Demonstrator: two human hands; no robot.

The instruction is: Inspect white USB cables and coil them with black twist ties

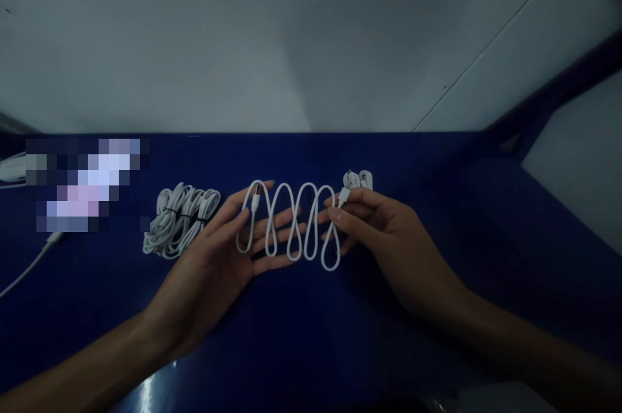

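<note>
A white charging cable (pixel 293 231), folded into several zigzag loops, stretches between my two hands above the blue table. My left hand (pixel 238 238) supports the left loops, its thumb over the cable near one metal-tipped plug (pixel 256 198) and its fingers spread behind the loops. At the other end, my right hand (pixel 383 222) pinches the cable near its second white plug (pixel 344 196) between thumb and fingers. Just left of my left hand lies a pile of coiled white cables (pixel 181 222) with dark ties. Part of another white cable bundle (pixel 358 178) shows behind my right hand.
The blue tabletop (pixel 301 335) meets a pale grey wall (pixel 243 56) at the back. At the left, a pixelated object (pixel 92 186) has a white cord (pixel 29 267) running from it. A blue frame (pixel 558 85) stands at the right.
</note>
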